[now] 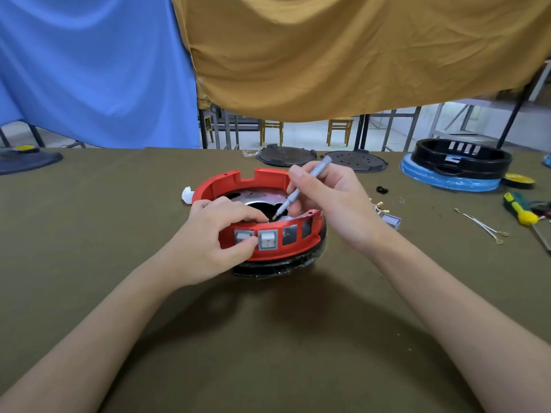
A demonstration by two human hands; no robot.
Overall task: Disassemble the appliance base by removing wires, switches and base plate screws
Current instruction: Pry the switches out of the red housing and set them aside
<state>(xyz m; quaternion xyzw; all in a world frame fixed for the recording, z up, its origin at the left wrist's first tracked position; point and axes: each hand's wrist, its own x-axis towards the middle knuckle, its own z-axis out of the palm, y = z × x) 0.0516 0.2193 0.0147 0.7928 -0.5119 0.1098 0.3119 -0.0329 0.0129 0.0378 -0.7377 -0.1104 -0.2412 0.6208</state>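
Right now my left hand [222, 234] holds the near wall of the red appliance base [262, 222], thumb on the outside by the two grey switches [258, 238], fingers curled over the rim. My right hand [325, 201] pinches a thin grey screwdriver [299, 189] like a pen, tip down inside the base, very close to my left fingertips.

If the tip slips, I think it could poke those fingers or scratch the shiny metal plate [256, 201]. The base sits on a black part wrapped in plastic, so it might rock if I push hard.

Beside my right hand lie a loose switch [391, 219] and some wires [480, 222]. The table [268, 338] near my arms is open, so I have room there.
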